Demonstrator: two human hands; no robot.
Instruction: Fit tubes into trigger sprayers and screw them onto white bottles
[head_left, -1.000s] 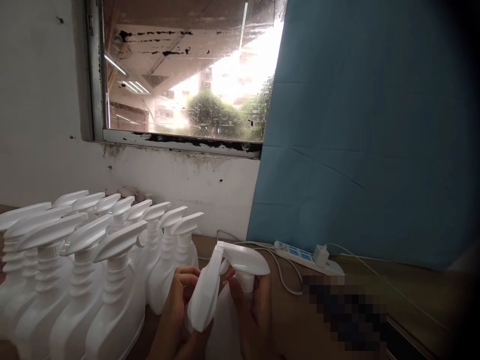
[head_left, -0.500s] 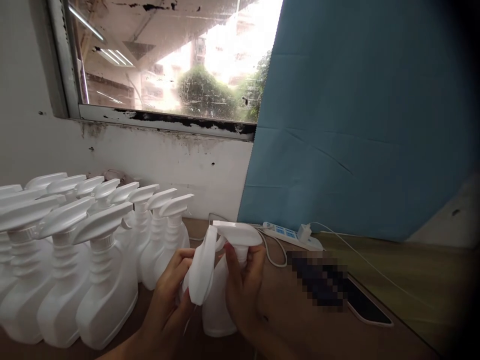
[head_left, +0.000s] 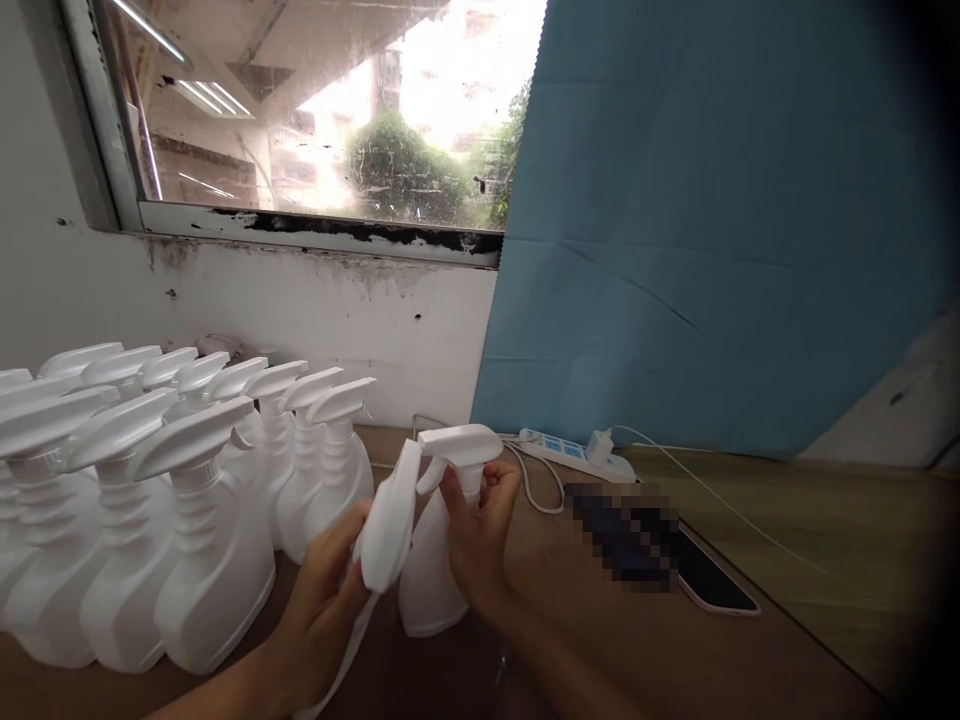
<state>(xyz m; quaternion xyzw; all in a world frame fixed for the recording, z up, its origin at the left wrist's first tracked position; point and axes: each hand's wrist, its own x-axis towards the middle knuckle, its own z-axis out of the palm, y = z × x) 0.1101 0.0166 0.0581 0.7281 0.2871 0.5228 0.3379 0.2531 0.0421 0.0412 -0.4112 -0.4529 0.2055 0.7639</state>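
Observation:
My left hand (head_left: 324, 590) is closed on a loose white trigger sprayer head (head_left: 390, 525), which it holds tilted; a thin pale dip tube (head_left: 351, 650) hangs below it. Just to the right, a white spray bottle (head_left: 426, 590) stands on the table with its own sprayer head fitted. My right hand (head_left: 480, 545) grips this bottle around the collar below the head, thumb on the near side and fingers curled at the right. The loose head overlaps the bottle in view; I cannot tell whether they touch.
Several white spray bottles (head_left: 214, 560) with heads stand in rows at left. A power strip (head_left: 577, 455) with a plug and cables lies by the wall. A phone (head_left: 716, 580) and a blurred dark item (head_left: 622, 535) lie at right. A blue cloth (head_left: 660, 250) hangs beside the window.
The whole view has shifted slightly. My right fingers have curled differently around the bottle's collar. More of the dip tube under the loose sprayer head now shows.

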